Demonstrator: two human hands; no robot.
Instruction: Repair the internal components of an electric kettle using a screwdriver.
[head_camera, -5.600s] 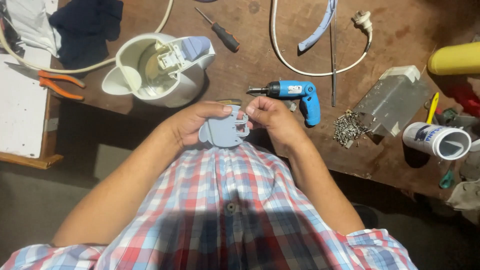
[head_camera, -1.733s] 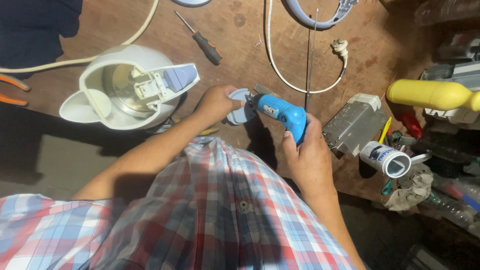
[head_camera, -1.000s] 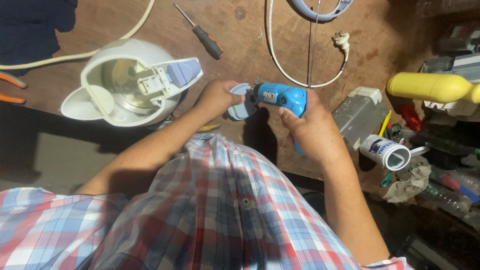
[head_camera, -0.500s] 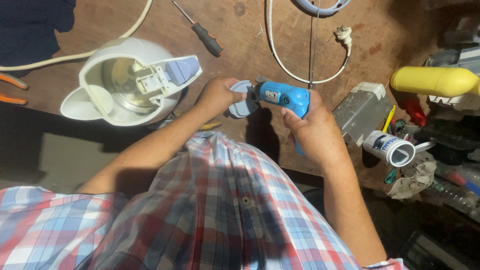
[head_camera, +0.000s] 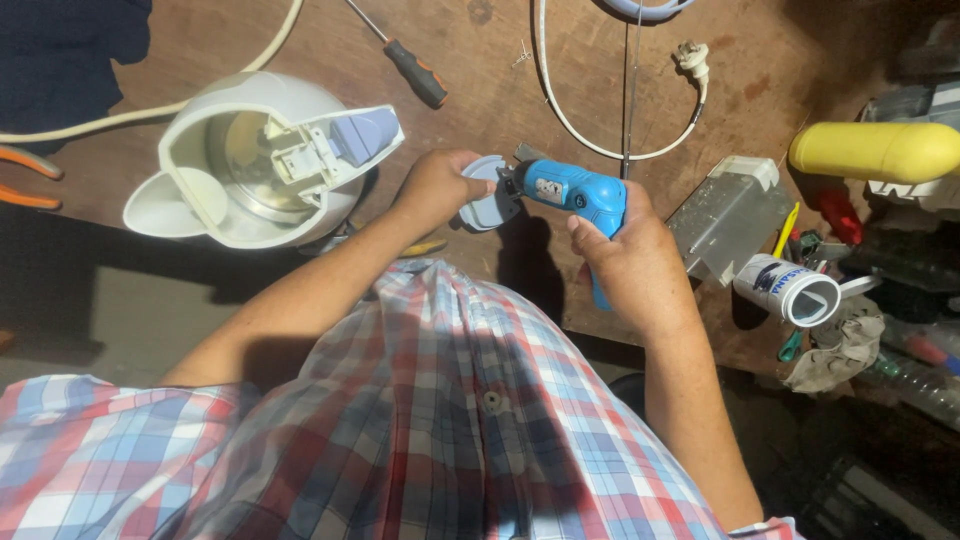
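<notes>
My left hand (head_camera: 435, 187) grips a small grey-blue plastic part (head_camera: 485, 195) above the wooden bench. My right hand (head_camera: 630, 262) is closed round the handle of a blue electric screwdriver (head_camera: 572, 190), whose tip points left and meets the plastic part. A white electric kettle (head_camera: 255, 170) with its base cover off lies on its side just left of my left hand, its inner parts exposed.
A hand screwdriver (head_camera: 405, 64) with a black and orange handle lies at the back. A white cable with a plug (head_camera: 690, 60) loops behind. A clear plastic box (head_camera: 725, 215), a white tube (head_camera: 790, 288), a yellow bottle (head_camera: 875, 150) and orange pliers (head_camera: 25, 175) lie around.
Earlier both hands held the plastic part while the blue screwdriver lay on the bench. My right hand has since picked it up and brought its tip to the part.
</notes>
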